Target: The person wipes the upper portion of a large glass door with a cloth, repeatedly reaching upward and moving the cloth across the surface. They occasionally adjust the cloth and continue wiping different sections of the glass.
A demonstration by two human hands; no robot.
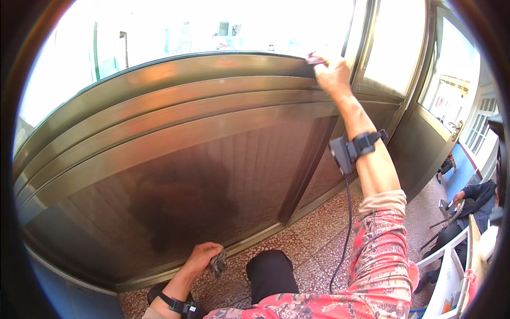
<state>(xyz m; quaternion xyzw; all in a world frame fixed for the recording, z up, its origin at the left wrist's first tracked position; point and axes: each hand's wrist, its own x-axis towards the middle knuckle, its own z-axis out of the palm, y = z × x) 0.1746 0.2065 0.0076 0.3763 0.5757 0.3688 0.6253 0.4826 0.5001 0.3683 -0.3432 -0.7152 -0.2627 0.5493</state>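
Note:
My right hand (332, 77) is raised to the right end of a brown metal window frame (223, 65), its fingers closed on a small dark pinkish cloth (316, 60) at the lower edge of the bright glass. Below, near the foot of the brown metal panel (191, 179), my left hand (204, 257) holds a crumpled grey cloth (218, 264). A strapped device (350, 151) with a black cable sits on my right forearm, and another device (190, 309) is on my left wrist.
A door with a metal handle (456, 129) stands at the right. Beside a white frame (446, 275) at the lower right, a person in dark clothes (478, 203) is sitting. The floor has speckled tiles (306, 239).

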